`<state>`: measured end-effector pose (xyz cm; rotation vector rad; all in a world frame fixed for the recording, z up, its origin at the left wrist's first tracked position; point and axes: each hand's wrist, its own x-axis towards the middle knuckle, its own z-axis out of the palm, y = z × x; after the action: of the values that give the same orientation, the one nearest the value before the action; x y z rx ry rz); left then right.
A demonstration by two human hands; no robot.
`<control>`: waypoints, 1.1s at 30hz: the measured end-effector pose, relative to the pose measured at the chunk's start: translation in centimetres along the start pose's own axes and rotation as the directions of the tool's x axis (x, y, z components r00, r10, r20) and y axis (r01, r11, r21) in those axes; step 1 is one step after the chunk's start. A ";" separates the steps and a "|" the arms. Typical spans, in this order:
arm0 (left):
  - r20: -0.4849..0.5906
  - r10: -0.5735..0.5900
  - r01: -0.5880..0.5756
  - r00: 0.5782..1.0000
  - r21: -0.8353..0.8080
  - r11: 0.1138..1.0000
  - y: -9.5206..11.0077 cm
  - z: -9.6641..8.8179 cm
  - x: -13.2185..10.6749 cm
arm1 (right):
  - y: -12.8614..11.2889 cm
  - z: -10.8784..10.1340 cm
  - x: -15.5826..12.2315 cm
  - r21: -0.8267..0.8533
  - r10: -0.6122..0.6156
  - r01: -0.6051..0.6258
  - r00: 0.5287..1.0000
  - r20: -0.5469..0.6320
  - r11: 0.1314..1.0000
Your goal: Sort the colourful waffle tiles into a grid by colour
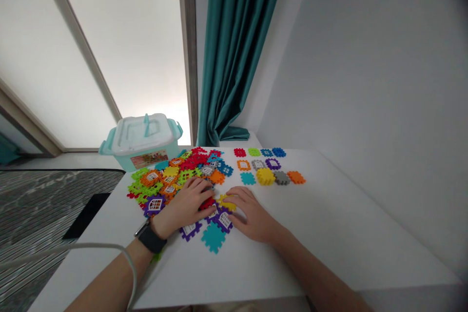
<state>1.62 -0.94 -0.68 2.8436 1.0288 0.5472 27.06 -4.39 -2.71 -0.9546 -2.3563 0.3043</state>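
A heap of coloured plastic interlocking tiles (pixel 175 175) lies on the white table (pixel 329 234). My left hand (pixel 186 204) rests palm down on the heap's near edge, fingers curled over a red tile. My right hand (pixel 252 214) lies beside it, fingers touching a yellow tile (pixel 225 202) and a purple window tile (pixel 224 220). A teal tile (pixel 213 238) lies just in front of both hands. I cannot tell whether either hand grips a tile.
Sorted tiles (pixel 268 165) lie in rows at the back of the table. A mint storage box with a white lid (pixel 142 140) stands at the back left. A teal curtain (pixel 234 53) hangs behind. The wall runs along the right.
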 end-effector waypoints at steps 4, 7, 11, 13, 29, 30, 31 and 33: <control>0.023 0.020 -0.020 1.000 -0.037 0.999 0.8 -0.4 -0.2 | -0.3 -0.7 -0.9 0.033 -0.020 0.017 0.996 0.081 0.999; 0.030 0.041 -0.039 0.999 -0.061 0.997 1.2 -0.4 -0.4 | -0.3 -0.7 -1.0 0.012 -0.021 0.019 0.991 0.130 1.000; 0.036 0.048 -0.045 0.998 -0.067 0.997 1.2 -0.1 -0.5 | -0.2 -0.3 -0.6 -0.011 0.001 0.001 0.989 0.145 1.000; 0.031 0.050 -0.048 0.998 -0.061 0.997 1.1 0.1 -0.5 | -0.1 -0.1 -0.5 -0.014 0.010 -0.008 0.989 0.145 1.000; 0.029 0.029 -0.027 0.999 -0.066 0.997 1.0 -0.4 -0.8 | 0.2 0.1 -0.2 0.035 -0.029 0.025 0.993 0.112 0.999; 0.027 0.027 -0.025 0.999 -0.073 0.997 1.1 -0.5 -0.8 | 0.1 0.1 -0.3 0.028 -0.035 0.032 0.995 0.096 0.999; 0.024 0.026 -0.024 0.999 -0.081 0.996 1.1 -0.6 -0.8 | 0.1 0.0 -0.3 0.021 -0.042 0.041 0.996 0.079 0.999; 0.015 0.024 -0.022 1.000 -0.101 0.995 1.2 -0.8 -0.9 | 0.1 -0.1 -0.4 0.003 -0.064 0.064 0.997 0.039 0.998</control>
<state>1.47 -2.45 -0.01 2.7699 0.9392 0.5605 27.39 -4.58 -2.78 -0.8776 -2.4160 0.3027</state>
